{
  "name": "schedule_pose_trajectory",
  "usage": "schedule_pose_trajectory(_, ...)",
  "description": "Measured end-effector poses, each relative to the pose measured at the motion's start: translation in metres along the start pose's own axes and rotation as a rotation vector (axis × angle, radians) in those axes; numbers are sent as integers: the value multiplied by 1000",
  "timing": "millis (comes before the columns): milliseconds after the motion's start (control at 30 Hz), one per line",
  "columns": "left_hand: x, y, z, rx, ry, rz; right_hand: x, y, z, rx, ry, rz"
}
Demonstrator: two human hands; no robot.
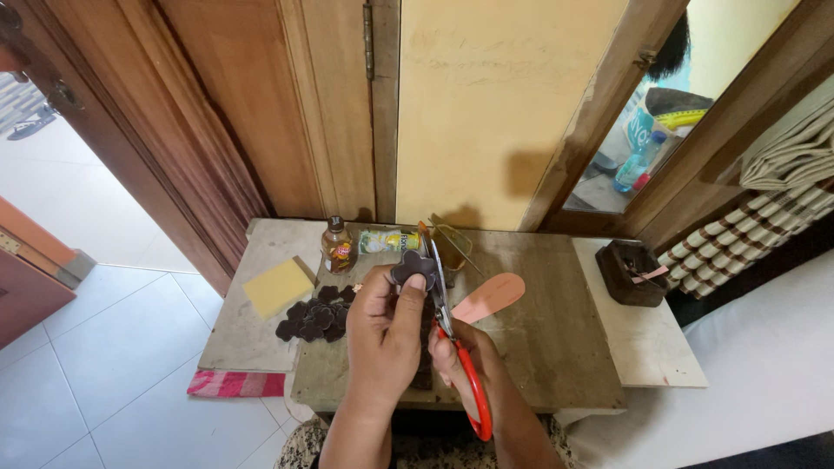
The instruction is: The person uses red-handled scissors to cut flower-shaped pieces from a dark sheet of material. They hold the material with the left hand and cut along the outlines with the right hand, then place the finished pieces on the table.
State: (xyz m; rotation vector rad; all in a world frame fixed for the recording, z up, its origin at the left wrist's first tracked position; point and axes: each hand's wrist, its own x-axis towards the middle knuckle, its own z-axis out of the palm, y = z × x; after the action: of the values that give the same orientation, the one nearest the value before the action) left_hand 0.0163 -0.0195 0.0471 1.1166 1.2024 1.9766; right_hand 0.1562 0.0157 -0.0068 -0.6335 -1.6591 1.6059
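My left hand (382, 334) pinches a small dark flower-shaped cutout (412, 266) between thumb and fingers, held up over the wooden board (556, 347). My right hand (456, 356) grips red-handled scissors (472, 391); their blades (437, 276) point up and meet the edge of the cutout. A heap of similar dark flower-shaped pieces (314, 317) lies on the board just left of my left hand. A pink oval piece (489, 297) rests on the board to the right of the blades.
A small amber bottle (337, 246), a green-yellow tube (388, 241) and a yellow sponge-like block (276, 287) lie at the back left. A dark wooden box (631, 271) sits on the right. A wooden door (261, 104) stands behind; tiled floor (104, 365) lies left.
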Motion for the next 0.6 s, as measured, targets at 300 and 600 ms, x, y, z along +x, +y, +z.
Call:
schedule_pose_trajectory(300, 0, -9, -1, -89, 107, -45, -2, -3, 2, -5, -45, 83)
schedule_pose_trajectory(600, 2, 4, -6, 171, 111, 0, -1, -5, 0, -170, -72, -7)
